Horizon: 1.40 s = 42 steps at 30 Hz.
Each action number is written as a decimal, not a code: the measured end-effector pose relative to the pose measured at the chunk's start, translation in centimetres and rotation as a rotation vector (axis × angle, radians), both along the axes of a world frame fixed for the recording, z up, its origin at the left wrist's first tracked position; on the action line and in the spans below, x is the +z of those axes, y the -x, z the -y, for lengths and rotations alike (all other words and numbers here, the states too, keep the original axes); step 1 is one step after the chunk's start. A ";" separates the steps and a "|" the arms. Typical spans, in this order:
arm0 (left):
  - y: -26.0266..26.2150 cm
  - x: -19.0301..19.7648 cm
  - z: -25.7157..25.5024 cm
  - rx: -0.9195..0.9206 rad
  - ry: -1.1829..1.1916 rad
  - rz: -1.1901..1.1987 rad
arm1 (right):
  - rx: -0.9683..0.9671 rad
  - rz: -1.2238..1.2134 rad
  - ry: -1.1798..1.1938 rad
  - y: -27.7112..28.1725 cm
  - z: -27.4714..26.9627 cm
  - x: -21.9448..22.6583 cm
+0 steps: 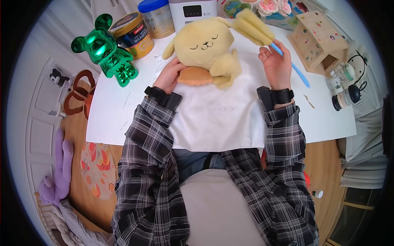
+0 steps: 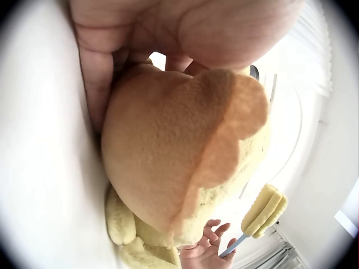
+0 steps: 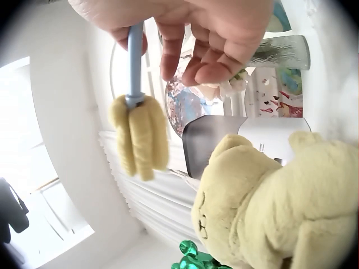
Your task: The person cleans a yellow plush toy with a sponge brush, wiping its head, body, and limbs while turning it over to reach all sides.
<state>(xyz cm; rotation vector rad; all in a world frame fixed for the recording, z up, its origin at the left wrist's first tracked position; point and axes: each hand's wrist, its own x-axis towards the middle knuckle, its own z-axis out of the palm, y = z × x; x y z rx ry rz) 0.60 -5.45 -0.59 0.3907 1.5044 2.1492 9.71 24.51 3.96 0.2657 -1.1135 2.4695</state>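
A pale yellow plush dog [image 1: 205, 47] with closed, stitched eyes sits on the white cloth, its face toward the head camera. An orange-brown padded part with a scalloped edge [image 2: 162, 123] sticks out at its lower side. My left hand [image 1: 167, 77] holds the plush there, fingers partly hidden behind it. Raised to the right, my right hand [image 1: 277, 65] pinches the blue handle of a sponge brush [image 3: 141, 137] between thumb and forefinger, the other fingers loosely bent. Its yellow ribbed head points up and left in the head view, beside the dog's ear and apart from the plush.
A shiny green bear figure [image 1: 104, 51] and two tubs, one with a gold lid [image 1: 133, 37] and one blue-lidded [image 1: 158, 18], stand at the left. Behind the plush is a white appliance [image 1: 193, 10]. A wooden house [image 1: 318, 41] and small jars [image 1: 344, 98] stand right.
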 end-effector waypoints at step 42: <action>-0.1 -0.3 -0.7 -0.022 0.008 -0.087 | -0.060 0.092 0.048 0.2 -0.6 -0.7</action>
